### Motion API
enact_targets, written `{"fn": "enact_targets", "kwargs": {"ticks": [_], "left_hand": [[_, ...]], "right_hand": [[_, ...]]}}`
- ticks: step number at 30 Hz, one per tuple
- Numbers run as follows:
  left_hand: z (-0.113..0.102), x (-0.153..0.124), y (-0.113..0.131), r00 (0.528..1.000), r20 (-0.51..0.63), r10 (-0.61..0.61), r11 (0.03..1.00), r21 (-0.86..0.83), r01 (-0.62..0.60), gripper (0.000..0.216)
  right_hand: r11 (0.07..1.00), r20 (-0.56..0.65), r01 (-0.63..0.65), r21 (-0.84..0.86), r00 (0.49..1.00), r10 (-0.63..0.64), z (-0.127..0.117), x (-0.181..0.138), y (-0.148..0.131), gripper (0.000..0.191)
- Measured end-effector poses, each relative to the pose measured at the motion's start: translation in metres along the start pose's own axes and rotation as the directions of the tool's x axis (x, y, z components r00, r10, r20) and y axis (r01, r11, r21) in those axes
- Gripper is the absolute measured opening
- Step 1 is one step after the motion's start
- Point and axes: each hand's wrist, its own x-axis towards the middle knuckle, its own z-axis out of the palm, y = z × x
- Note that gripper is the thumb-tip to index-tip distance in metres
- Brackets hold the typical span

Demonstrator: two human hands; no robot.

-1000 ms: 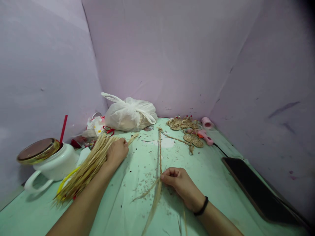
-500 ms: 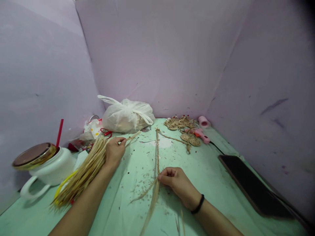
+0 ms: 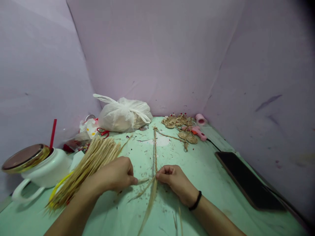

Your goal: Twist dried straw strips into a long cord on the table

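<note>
A twisted straw cord (image 3: 155, 149) runs down the middle of the table, its far end fixed near the back. My right hand (image 3: 176, 183) pinches the cord's near end, where loose strands (image 3: 149, 205) fan out toward me. My left hand (image 3: 120, 175) is closed in a pinch on a thin straw strand (image 3: 142, 181), whose tip points at the cord just left of my right fingers. Beneath and behind my left forearm lies a thick bundle of dry straw (image 3: 92, 159).
At left stand a white mug (image 3: 52, 167) with a lid and red straw. Farther back are a white plastic bag (image 3: 124, 114) and red-handled scissors (image 3: 103, 132). Coiled straw pieces (image 3: 188, 137), a pink glue gun (image 3: 199, 132), a pink roll (image 3: 201, 119) and a phone (image 3: 248, 180) lie right.
My left hand has come from above the straw bundle down and right toward the cord, carrying a strand. My right hand keeps its pinch. The view has shifted slightly.
</note>
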Motion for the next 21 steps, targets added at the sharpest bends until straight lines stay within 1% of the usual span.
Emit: {"fn": "enact_targets", "kwargs": {"ticks": [2, 5, 8, 10, 11, 13, 14, 15, 17, 19, 20, 21], "left_hand": [[0.001, 0.001, -0.001, 0.999, -0.028, 0.026, 0.997, 0.069, -0.024, 0.026], [-0.004, 0.001, -0.002, 0.999, -0.053, 0.003, 0.986, 0.167, 0.006, 0.03], [-0.006, 0.001, 0.001, 0.994, -0.109, -0.011, 0.985, 0.168, 0.03, 0.031], [-0.005, 0.002, 0.003, 0.983, -0.179, -0.046, 0.985, 0.156, 0.074, 0.024], [-0.004, 0.003, 0.004, 0.972, -0.22, -0.078, 0.98, 0.163, 0.116, 0.021], [0.001, 0.007, 0.005, 0.95, -0.282, -0.135, 0.958, 0.206, 0.198, 0.02], [0.004, 0.009, 0.004, 0.945, -0.301, -0.126, 0.949, 0.242, 0.203, 0.021], [0.006, 0.012, 0.003, 0.945, -0.315, -0.086, 0.942, 0.283, 0.18, 0.022], [0.009, 0.017, 0.001, 0.932, -0.356, 0.065, 0.927, 0.367, 0.076, 0.027], [0.011, 0.021, -0.001, 0.887, -0.408, 0.217, 0.905, 0.424, -0.027, 0.039], [0.012, 0.022, -0.002, 0.877, -0.402, 0.264, 0.901, 0.427, -0.076, 0.04], [0.013, 0.022, -0.002, 0.885, -0.358, 0.296, 0.902, 0.41, -0.136, 0.037]], "right_hand": [[1.0, 0.014, -0.002, -0.003, 1.0, 0.002, -0.001, 0.0, 0.0, 0.006], [1.0, 0.03, 0.002, 0.002, 1.0, -0.002, -0.001, 0.001, 0.0, 0.006], [1.0, 0.027, -0.001, -0.003, 1.0, 0.001, -0.001, 0.0, -0.001, 0.007], [1.0, 0.026, -0.003, -0.004, 1.0, 0.003, -0.001, 0.0, -0.001, 0.008], [1.0, 0.027, 0.0, -0.002, 1.0, 0.0, -0.001, 0.0, 0.0, 0.008], [1.0, 0.028, 0.003, -0.001, 1.0, -0.003, -0.001, 0.0, 0.0, 0.009], [1.0, 0.027, 0.002, -0.002, 1.0, -0.002, -0.001, 0.0, 0.0, 0.008], [1.0, 0.025, 0.0, -0.005, 1.0, 0.0, -0.001, 0.0, -0.001, 0.008], [1.0, 0.022, -0.001, -0.006, 1.0, 0.001, -0.001, 0.0, -0.001, 0.007], [1.0, 0.027, 0.0, 0.002, 1.0, -0.001, -0.001, 0.0, -0.001, 0.006], [1.0, 0.031, -0.004, 0.005, 1.0, 0.003, -0.001, 0.0, -0.001, 0.006], [1.0, 0.032, -0.006, 0.008, 0.999, 0.006, -0.001, 0.0, -0.002, 0.007]]}}
